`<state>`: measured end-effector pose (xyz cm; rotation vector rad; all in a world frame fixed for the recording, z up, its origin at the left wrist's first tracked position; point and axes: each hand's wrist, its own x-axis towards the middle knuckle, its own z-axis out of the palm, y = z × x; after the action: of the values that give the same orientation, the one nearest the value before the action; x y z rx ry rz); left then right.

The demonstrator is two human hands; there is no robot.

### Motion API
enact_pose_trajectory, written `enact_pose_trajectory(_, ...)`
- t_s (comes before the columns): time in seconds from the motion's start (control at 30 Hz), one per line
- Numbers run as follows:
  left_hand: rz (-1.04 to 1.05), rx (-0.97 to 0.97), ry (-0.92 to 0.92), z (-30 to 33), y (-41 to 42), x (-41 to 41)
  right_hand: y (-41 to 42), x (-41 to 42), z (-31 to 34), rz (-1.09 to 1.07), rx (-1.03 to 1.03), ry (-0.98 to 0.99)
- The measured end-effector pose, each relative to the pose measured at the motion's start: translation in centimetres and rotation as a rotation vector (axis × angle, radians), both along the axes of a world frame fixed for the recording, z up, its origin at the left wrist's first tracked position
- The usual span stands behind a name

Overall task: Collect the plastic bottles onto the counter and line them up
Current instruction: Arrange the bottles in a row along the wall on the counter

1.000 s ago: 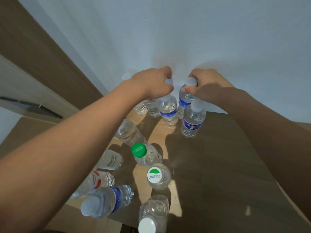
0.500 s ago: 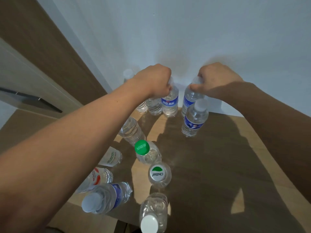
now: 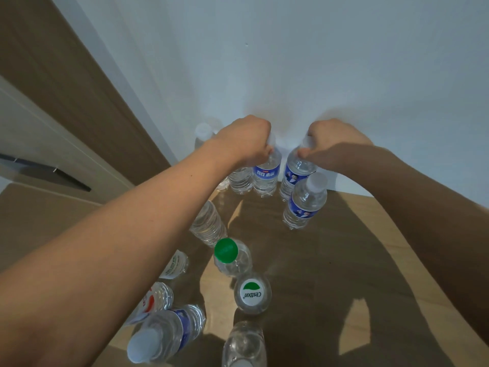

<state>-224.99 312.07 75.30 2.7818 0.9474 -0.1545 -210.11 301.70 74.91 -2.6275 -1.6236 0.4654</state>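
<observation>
L-hand [image 3: 246,140] bottle [image 3: 266,173] nearer wall (blue-labelled)

Plain white wall [image 3: 317,62], brown wooden door [image 3: 66,83]

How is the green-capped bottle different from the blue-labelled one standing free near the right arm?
The green-capped bottle has a green cap and no label in view; the blue-labelled bottle has a pale cap and a blue band. The first stands nearer the camera, the second nearer the wall. Both are clear, upright and untouched.
</observation>
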Motion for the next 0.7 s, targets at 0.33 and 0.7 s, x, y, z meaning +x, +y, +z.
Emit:
enact_pose_trajectory(0.33, 0.068, -0.002, -0.002, 0.6, -0.6, 0.0, 1.1, -1.4, 0.1, -0.06, 0.009, -0.217)
enact_pose_trajectory(0.7, 0.061, -0.064, -0.044, -0.6, -0.2, -0.2, 1.2, -0.9, 1.0, 0.04, -0.017, -0.029)
